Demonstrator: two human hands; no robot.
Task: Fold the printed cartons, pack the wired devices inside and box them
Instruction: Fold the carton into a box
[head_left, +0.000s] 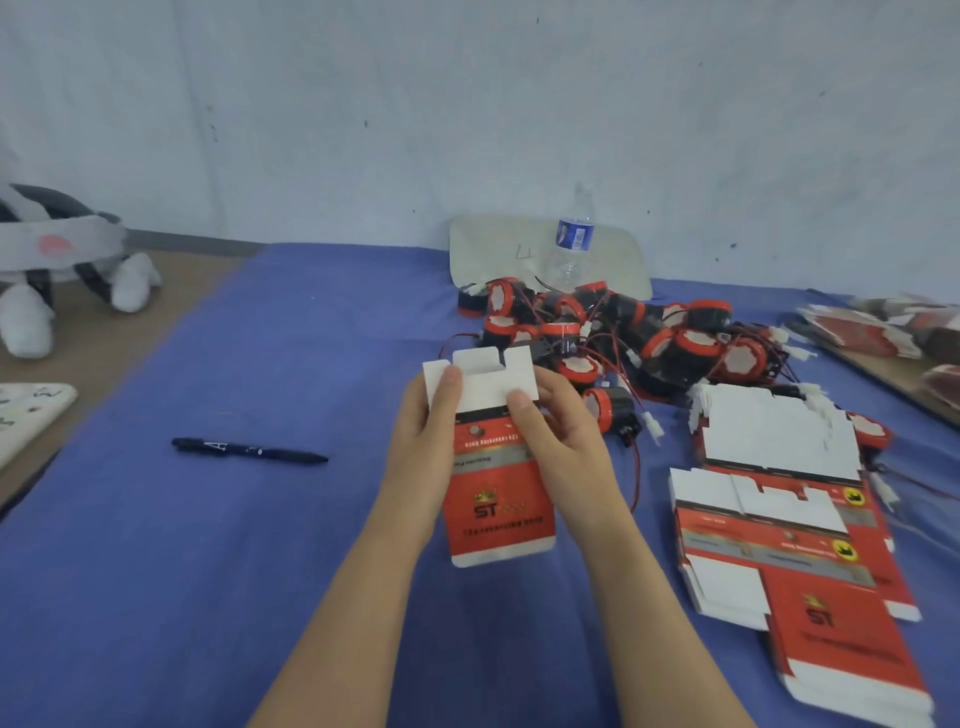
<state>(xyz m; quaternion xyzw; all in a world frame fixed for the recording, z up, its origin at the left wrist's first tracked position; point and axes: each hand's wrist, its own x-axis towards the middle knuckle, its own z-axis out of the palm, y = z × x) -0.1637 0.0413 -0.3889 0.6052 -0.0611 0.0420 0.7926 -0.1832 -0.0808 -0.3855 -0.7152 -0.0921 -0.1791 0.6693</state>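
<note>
Both hands hold one red printed carton (500, 499) up over the blue cloth (249, 571), and everything else is placed from this carton. The left hand (428, 421) grips its left edge, thumb (450, 385) laid on the white top flap and the other fingers curled out of sight behind the card. The right hand (558, 436) grips the right edge the same way, its thumb (521, 402) pressing the white flap near the middle. The carton stands roughly upright with its white notched flaps at the top and the red face with an "ST" logo turned to the camera; how far it is opened into a tube cannot be told. Just behind it and to its right lies a tangled pile of red-and-black wired devices (670, 343) with red and black leads and white plugs. To its right, near the pile, lies a loose stack of flat cartons (779, 525) of the same print. Well to its left lies a black pen (249, 450). Behind it, beyond the devices, a clear water bottle (571, 244) stands in front of a pale board (493, 249). Far to its left rests a grey-and-white headset (57, 249).
</note>
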